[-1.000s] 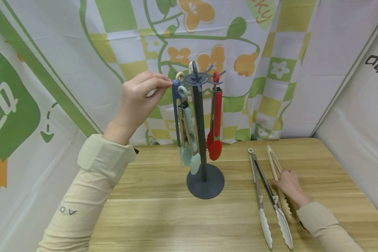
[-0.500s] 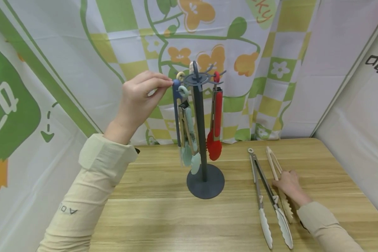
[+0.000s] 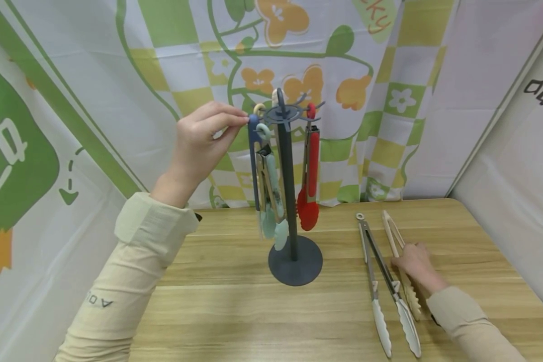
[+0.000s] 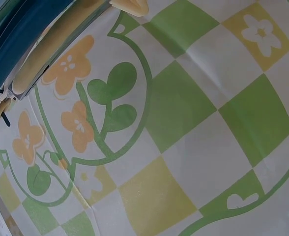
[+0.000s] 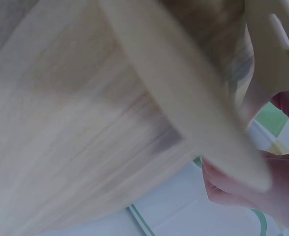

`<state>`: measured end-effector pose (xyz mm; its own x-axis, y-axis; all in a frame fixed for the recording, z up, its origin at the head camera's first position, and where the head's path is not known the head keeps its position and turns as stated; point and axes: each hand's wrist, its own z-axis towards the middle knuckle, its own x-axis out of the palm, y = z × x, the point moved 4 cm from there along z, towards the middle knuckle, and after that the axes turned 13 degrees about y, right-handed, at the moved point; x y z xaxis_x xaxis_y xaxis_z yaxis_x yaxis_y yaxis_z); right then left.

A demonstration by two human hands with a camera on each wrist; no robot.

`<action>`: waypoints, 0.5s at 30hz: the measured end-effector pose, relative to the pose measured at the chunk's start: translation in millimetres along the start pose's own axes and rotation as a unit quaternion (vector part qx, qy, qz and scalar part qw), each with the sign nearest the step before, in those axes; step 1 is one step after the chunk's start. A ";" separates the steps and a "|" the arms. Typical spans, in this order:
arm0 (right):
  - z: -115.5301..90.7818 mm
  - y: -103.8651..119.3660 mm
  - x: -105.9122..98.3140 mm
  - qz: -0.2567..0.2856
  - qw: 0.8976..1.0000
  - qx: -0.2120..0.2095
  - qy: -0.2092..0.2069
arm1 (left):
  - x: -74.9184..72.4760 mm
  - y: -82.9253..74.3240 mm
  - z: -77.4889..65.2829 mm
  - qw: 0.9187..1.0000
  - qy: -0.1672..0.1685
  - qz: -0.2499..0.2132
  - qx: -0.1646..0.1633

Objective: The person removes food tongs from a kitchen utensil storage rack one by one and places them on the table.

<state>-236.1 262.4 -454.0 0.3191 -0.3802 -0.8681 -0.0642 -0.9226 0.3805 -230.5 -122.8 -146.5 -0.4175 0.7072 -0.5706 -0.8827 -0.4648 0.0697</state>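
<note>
My left hand (image 3: 203,136) pinches the top end of blue tongs (image 3: 254,161) at the left side of a dark hanging rack (image 3: 289,196). Mint-green tongs (image 3: 273,183) hang by their ring just beside them. In the left wrist view the blue tongs (image 4: 16,42) cross the upper left corner, next to a yellow handle (image 4: 56,44); the left fingers are out of that view. My right hand (image 3: 417,264) grips beige tongs (image 3: 390,235) lying on the table at the right. The right wrist view shows those beige tongs (image 5: 184,93) up close, blurred.
Long metal tongs with white scalloped tips (image 3: 379,255) lie slightly open on the wooden table (image 3: 235,311), left of the right hand. Red tongs (image 3: 313,166) hang on the rack's right side. A patterned curtain (image 3: 326,30) stands behind the table.
</note>
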 end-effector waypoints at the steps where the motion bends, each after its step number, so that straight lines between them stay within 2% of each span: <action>1: 0.3 0.4 -0.9 -0.001 1.000 -0.001 -0.001 | 0.1 -0.1 0.1 1.000 0.000 -0.001 0.000; 15: -0.7 13.2 -18.4 -0.001 0.998 -0.042 -0.037 | 0.6 -1.9 1.4 1.000 -0.001 0.004 0.004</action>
<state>-242.2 257.3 -432.7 0.2488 -0.3849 -0.8888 0.0162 -0.9159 0.4011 -229.4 -120.7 -145.9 -0.4245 0.7048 -0.5684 -0.8813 -0.4657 0.0806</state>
